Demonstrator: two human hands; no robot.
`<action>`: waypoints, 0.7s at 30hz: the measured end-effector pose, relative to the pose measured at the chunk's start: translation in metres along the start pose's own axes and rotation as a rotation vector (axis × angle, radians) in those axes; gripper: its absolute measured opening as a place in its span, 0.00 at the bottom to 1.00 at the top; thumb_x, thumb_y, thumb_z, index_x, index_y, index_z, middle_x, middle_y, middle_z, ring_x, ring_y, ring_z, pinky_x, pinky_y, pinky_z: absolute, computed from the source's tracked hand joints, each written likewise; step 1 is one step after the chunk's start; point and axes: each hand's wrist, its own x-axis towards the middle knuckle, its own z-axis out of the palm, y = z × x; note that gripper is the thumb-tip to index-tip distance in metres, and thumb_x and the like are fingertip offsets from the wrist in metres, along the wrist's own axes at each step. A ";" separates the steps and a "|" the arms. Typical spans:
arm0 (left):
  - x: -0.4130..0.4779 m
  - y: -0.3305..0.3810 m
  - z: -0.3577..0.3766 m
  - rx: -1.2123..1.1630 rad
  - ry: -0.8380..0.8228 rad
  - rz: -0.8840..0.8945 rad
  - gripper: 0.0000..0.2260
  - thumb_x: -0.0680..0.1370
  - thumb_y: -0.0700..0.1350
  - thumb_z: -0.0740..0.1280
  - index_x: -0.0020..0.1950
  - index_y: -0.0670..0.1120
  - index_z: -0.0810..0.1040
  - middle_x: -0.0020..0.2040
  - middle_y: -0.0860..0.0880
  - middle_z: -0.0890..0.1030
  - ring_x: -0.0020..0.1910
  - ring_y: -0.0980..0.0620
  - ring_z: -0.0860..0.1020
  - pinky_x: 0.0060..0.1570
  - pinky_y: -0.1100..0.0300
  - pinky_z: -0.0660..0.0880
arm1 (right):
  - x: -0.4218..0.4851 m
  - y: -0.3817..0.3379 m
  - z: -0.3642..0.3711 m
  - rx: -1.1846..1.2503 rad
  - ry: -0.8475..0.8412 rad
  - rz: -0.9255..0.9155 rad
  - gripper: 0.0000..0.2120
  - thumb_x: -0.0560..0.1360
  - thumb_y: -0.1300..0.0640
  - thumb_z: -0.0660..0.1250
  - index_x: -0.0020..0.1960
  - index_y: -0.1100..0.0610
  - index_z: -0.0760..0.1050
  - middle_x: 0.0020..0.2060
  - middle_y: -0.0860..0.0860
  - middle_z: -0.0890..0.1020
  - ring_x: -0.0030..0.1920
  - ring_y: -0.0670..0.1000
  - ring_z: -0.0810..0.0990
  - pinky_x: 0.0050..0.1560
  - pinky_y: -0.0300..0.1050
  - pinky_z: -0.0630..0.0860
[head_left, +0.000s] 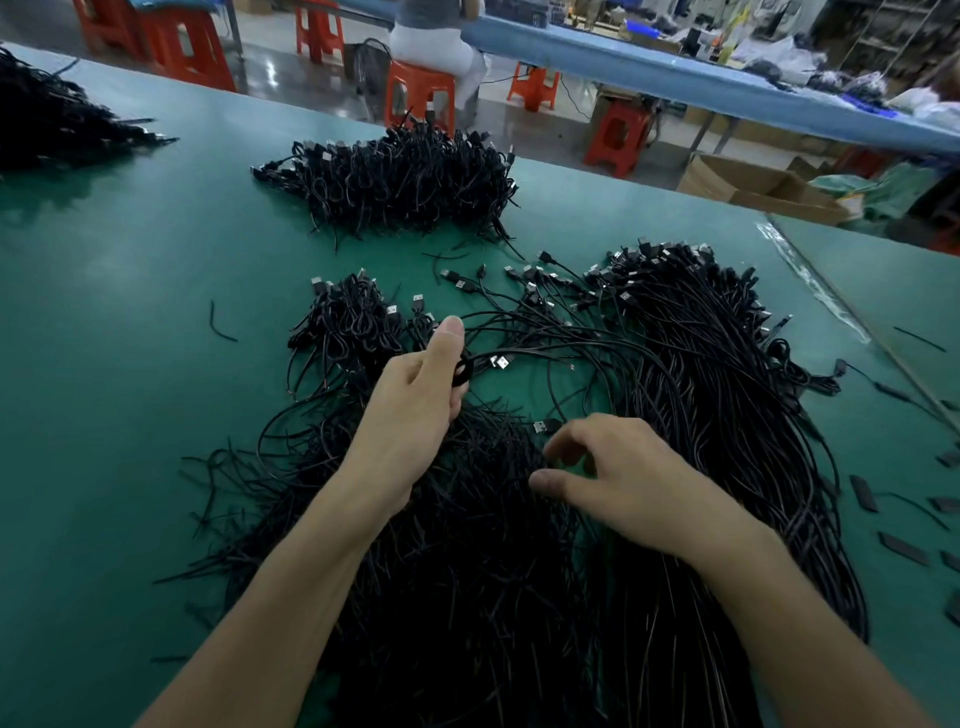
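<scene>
Cables everywhere on the green bench (130, 364), and the long spread of loose black USB cables (727, 415) is our landmark. Left grip (415, 400) is up just left of that spread, thumb and fingers curled tight round a small coiled black cable (461, 371), its silver USB plug (500, 362) poking out toward the spread. Right grip (618, 483) sits over the spread's near edge, thumb and fingers parted, holding nothing, a single black USB plug (545, 427) just beyond its fingertips. Far left of the spread lies a big mound of bundled black cables (405, 182); a smaller bundle pile (348, 322) sits just left of the spread.
</scene>
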 end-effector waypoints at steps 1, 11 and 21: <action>0.000 0.000 0.000 -0.010 0.008 -0.001 0.28 0.82 0.62 0.56 0.33 0.42 0.64 0.26 0.53 0.63 0.22 0.57 0.58 0.20 0.69 0.58 | 0.001 -0.001 0.003 -0.027 -0.001 0.017 0.19 0.76 0.37 0.66 0.58 0.49 0.78 0.49 0.43 0.79 0.50 0.45 0.78 0.54 0.48 0.79; -0.001 0.003 -0.002 -0.135 0.099 -0.018 0.25 0.83 0.57 0.60 0.31 0.43 0.66 0.21 0.55 0.68 0.18 0.57 0.59 0.18 0.66 0.56 | -0.015 -0.002 -0.020 0.090 0.058 -0.017 0.09 0.79 0.47 0.66 0.45 0.46 0.83 0.36 0.41 0.79 0.42 0.38 0.77 0.40 0.30 0.73; -0.018 0.015 0.014 -0.090 -0.177 0.113 0.23 0.82 0.54 0.58 0.33 0.42 0.79 0.25 0.51 0.68 0.22 0.57 0.63 0.23 0.67 0.62 | -0.010 -0.046 -0.020 0.747 0.612 -0.090 0.12 0.79 0.54 0.68 0.38 0.50 0.83 0.27 0.50 0.77 0.30 0.58 0.71 0.32 0.56 0.72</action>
